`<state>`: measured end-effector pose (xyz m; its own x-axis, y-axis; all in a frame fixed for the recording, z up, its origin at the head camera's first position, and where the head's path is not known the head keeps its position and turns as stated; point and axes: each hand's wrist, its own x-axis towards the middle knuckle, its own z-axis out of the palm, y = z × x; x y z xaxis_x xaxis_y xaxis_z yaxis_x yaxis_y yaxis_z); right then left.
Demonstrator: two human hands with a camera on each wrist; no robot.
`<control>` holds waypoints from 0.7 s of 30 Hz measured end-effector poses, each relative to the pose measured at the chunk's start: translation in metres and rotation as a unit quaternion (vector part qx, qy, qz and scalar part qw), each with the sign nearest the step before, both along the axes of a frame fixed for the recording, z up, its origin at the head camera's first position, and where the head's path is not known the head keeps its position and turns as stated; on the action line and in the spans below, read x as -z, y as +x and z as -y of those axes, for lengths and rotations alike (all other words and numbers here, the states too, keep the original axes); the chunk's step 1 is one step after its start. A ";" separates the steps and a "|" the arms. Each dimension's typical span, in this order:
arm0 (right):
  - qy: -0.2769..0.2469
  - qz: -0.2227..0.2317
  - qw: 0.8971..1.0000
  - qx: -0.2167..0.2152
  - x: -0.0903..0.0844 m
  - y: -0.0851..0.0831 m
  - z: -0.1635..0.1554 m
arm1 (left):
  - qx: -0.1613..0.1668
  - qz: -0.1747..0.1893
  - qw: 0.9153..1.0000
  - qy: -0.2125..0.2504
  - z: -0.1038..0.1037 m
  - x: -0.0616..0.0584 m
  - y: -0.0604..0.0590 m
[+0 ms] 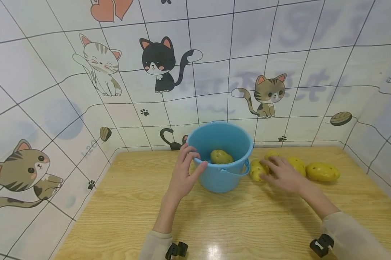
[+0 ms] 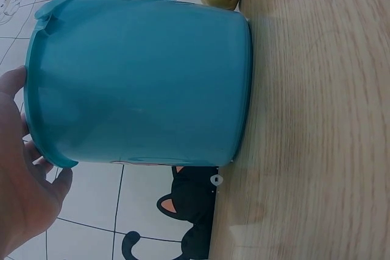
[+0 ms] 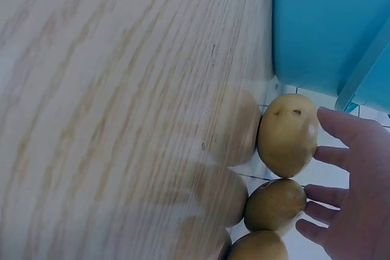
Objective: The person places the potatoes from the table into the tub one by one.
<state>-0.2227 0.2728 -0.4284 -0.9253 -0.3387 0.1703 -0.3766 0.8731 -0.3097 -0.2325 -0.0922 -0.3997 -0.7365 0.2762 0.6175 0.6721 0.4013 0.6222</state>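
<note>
A light blue bucket (image 1: 219,180) stands upright on the wooden table, with one potato (image 1: 220,157) inside. My left hand (image 1: 185,171) holds its rim at the left, the thumb on the near side of the rim; in the left wrist view the fingers (image 2: 61,181) lie at the rim too. Right of the bucket, my right hand (image 1: 284,175) is over the nearest potato (image 1: 257,170), fingers spread and slightly bent. In the right wrist view the fingertips come close to that potato (image 3: 287,135); whether they touch it I cannot tell.
More yellow potatoes lie in a group to the right, one potato (image 1: 322,171) at its far end and another potato (image 1: 297,165) partly behind my right hand. The bucket's handle (image 1: 237,172) hangs down on the right side. A tiled wall (image 1: 211,83) with cat pictures rises behind the table (image 1: 241,224).
</note>
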 end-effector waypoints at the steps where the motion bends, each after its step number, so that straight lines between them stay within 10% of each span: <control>1: 0.003 -0.003 1.000 -0.002 0.001 0.000 0.000 | 0.001 -0.001 1.000 0.001 0.000 0.000 0.000; 21: 0.011 -0.031 0.999 -0.021 0.008 0.000 0.007 | -0.001 -0.010 1.000 0.001 0.000 0.001 0.000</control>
<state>-0.2225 0.2659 -0.4360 -0.8987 -0.3804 0.2183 -0.4298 0.8627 -0.2663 -0.2325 -0.0919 -0.4011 -0.7249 0.2736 0.6322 0.6834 0.4007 0.6102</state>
